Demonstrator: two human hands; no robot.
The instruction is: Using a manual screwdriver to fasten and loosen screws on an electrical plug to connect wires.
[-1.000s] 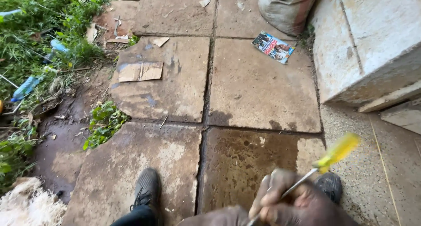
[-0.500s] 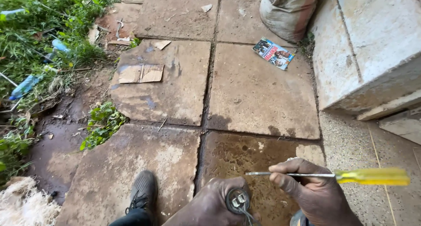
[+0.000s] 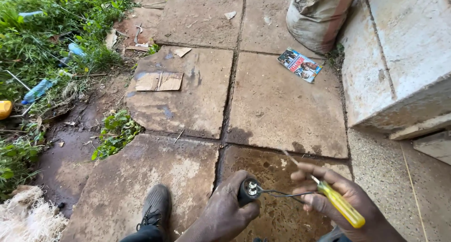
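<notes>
My left hand (image 3: 225,211) grips a small black round electrical fitting (image 3: 249,190) with metal terminals on its face; thin dark wires (image 3: 286,194) run from it to the right. My right hand (image 3: 340,202) holds a screwdriver with a yellow handle (image 3: 340,204), its thin metal shaft (image 3: 295,161) pointing up and to the left, blurred. The screwdriver tip is above and right of the fitting, apart from it. Both hands are at the bottom of the head view, over a wet stone slab (image 3: 282,167).
My black shoe (image 3: 157,207) rests on a paving slab. A flattened piece of cardboard (image 3: 159,81) and a printed packet (image 3: 299,64) lie on the slabs. A grey sack (image 3: 319,16) leans at the concrete step (image 3: 399,59). Grass with plastic bottles (image 3: 40,89) is at left.
The screwdriver has swung from lying level, handle to the right, to handle down and shaft up-left. My left hand has come further into view with the black fitting.
</notes>
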